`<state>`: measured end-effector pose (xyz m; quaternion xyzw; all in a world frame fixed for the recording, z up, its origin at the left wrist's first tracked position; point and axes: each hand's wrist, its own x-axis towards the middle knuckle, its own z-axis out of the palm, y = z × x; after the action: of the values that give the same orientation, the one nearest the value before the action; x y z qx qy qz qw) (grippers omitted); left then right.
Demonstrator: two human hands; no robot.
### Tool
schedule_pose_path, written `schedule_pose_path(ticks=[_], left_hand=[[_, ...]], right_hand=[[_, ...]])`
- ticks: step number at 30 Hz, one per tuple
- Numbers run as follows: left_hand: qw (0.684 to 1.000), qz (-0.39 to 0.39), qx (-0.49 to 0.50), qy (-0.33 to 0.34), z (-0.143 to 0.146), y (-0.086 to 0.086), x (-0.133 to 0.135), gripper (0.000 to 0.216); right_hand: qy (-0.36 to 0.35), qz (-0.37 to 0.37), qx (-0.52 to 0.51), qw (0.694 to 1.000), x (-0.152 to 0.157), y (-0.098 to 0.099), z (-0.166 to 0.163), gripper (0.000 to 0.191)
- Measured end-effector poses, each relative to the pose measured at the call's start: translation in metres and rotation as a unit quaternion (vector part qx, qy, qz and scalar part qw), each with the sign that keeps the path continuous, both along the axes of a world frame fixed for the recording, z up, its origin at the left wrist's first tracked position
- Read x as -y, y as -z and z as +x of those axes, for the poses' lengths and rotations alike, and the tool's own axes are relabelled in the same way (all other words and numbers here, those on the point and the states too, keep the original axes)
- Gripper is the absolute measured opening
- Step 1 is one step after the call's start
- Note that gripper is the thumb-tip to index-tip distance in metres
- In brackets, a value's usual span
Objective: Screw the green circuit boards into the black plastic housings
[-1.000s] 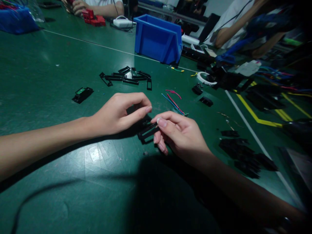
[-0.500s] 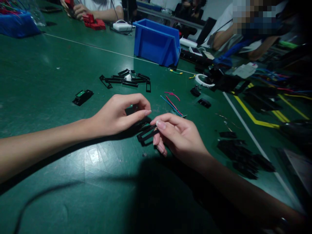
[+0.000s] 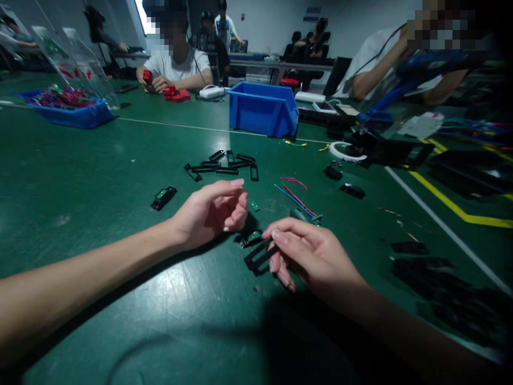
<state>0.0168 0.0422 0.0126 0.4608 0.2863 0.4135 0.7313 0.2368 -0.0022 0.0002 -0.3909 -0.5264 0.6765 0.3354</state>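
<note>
My right hand (image 3: 308, 251) pinches one end of a thin black rectangular frame (image 3: 256, 262) between thumb and fingers, holding it tilted above the table. Just behind that frame lies a black housing with a green circuit board (image 3: 253, 237), partly covered. My left hand (image 3: 214, 211) is loosely curled, thumb stretched out and apart from the bent fingers; nothing shows in it. Close to its fingertips is a small green board (image 3: 255, 206). Another black housing with a green board (image 3: 163, 198) lies to its left. Beyond sit several loose black frames (image 3: 226, 170).
Red and blue wires (image 3: 296, 198) lie past my right hand. A blue bin (image 3: 262, 112) stands farther back, and a blue tray of wires (image 3: 76, 115) at left. Dark parts (image 3: 444, 289) lie at right. A co-worker (image 3: 180, 67) across the table handles red parts.
The view has tilted up and shifted left, showing more of the room. My left hand has turned, its thumb lifting away from the fingers. The right hand keeps the black frame.
</note>
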Motion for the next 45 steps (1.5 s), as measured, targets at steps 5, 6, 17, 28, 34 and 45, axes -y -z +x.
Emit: schedule_pose_path(ticks=[5,6,17,28,34,45], left_hand=[[0.935,-0.215,0.133,0.249,-0.003,-0.002,0.007,0.062],[0.915,-0.234,0.141,0.298,-0.003,-0.001,0.009,0.068],[0.85,-0.277,0.077,0.441,0.0,0.008,0.015,0.078],[0.851,-0.302,0.085,0.421,0.005,0.018,0.023,0.084],[0.865,-0.296,0.097,0.393,0.006,0.018,0.023,0.087],[0.888,-0.255,0.103,0.369,0.007,0.018,0.021,0.093]], right_hand=[[0.007,-0.034,0.004,0.999,-0.002,0.001,0.003,0.047],[0.015,-0.04,-0.005,0.999,-0.003,0.002,0.002,0.049],[0.045,-0.103,-0.109,0.988,-0.009,0.0,-0.002,0.036],[0.025,-0.059,-0.097,0.993,0.002,-0.004,-0.003,0.027],[0.004,-0.052,-0.07,0.996,0.002,-0.002,-0.002,0.034],[-0.001,-0.031,-0.079,0.996,0.002,0.0,-0.002,0.032]])
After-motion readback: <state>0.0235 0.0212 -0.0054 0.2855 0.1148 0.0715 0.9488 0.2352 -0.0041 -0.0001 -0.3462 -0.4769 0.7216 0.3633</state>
